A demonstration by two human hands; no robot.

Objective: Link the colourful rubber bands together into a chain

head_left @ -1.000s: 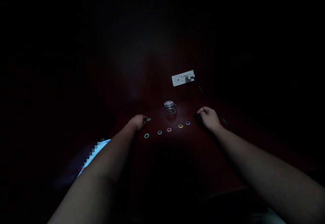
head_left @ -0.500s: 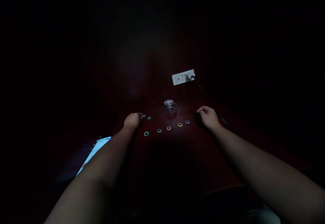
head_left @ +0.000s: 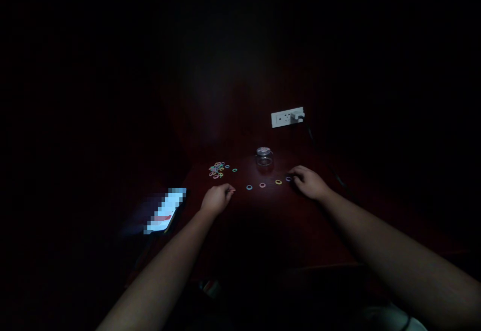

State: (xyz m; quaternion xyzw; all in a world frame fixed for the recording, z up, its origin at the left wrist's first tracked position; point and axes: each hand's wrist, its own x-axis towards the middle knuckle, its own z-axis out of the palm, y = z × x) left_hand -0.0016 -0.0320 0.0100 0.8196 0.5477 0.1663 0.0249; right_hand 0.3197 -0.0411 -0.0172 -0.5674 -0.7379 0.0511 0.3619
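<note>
My left hand is at the left end of a row of small coloured rings, its fingertips pinched on a small pink ring that is mostly hidden. Rightward along the row lie a blue ring, a pink one, a yellow ring and a purple ring. My right hand rests beside the purple ring, fingers bent and slightly apart; no held thing shows. Behind my left hand is a pile of mixed rings, with a green ring apart from it.
A clear lidded jar stands behind the row on the dark red table. A lit phone lies at the left. On the back wall, a white socket holds a plug with a dark cable running down at the right.
My left hand has come from the pile toward me and right, uncovering the pile and covering the row's green ring. My right hand has moved closer to the purple ring. The view has shifted left.
</note>
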